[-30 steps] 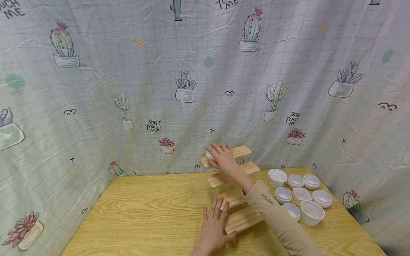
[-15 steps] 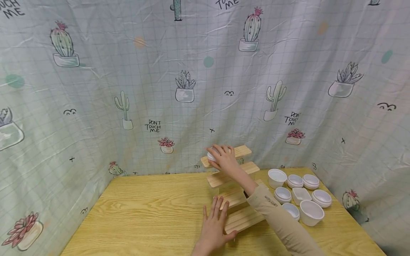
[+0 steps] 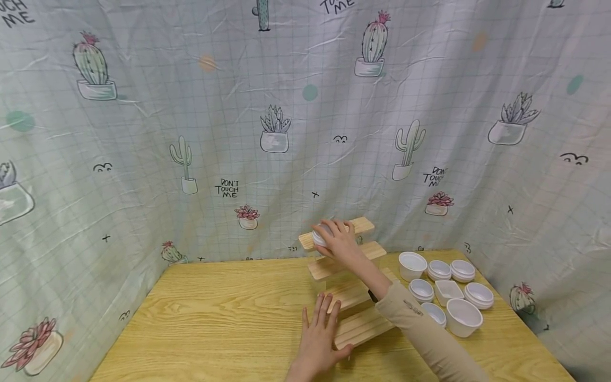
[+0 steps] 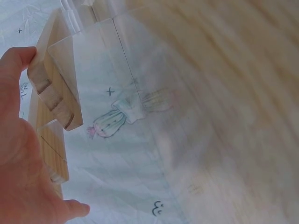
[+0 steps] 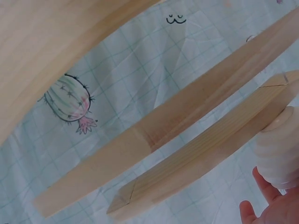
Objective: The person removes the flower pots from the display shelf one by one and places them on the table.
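In the head view, a stepped stand with wooden boards (image 3: pixel 365 329) and clear supports stands on the table. My right hand (image 3: pixel 341 241) grips a small white round pot (image 3: pixel 320 237) at the left part of the top board (image 3: pixel 365 225). The right wrist view shows the pot (image 5: pixel 280 149) against that board, with fingers (image 5: pixel 264 186) round its side. At the stand's left end my left hand (image 3: pixel 317 334) lies with its fingers spread. The left wrist view has a digit of the left hand (image 4: pixel 18 135) touching the end of a wooden board (image 4: pixel 53 74).
Several white pots and cups, most of them round, such as a large cup (image 3: pixel 464 318) and a square dish (image 3: pixel 448 293), stand right of the stand. The wooden table (image 3: pixel 215 318) extends to the left. Behind it hangs a cactus-print curtain (image 3: pixel 229 122).
My right hand has shifted slightly to the right and nearer along the top board, with the white pot in its grip. The left hand stays where it was.
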Available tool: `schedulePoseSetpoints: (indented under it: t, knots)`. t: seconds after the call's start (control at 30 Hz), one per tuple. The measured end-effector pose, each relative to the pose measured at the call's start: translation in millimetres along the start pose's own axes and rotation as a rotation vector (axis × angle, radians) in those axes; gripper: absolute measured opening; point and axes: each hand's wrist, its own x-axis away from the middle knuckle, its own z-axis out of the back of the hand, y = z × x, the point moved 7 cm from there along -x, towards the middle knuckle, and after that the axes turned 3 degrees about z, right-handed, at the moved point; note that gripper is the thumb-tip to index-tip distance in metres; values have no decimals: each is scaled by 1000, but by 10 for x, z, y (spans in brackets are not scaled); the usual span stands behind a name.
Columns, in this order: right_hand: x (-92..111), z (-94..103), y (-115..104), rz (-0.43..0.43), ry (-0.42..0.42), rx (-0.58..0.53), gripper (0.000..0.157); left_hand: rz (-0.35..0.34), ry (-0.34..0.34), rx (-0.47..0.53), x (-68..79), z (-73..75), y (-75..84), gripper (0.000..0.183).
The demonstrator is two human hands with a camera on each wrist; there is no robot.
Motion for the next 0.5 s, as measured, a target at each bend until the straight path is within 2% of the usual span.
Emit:
schedulePoseSetpoints:
  t: [0.3,0.5]
  knots:
    - [77,84,-20,9,22,-26,46,-1,27,-7,8,19,14,86]
    - [189,78,-33,-3,-22,-31,44,3,7,-8,1,25,15,86]
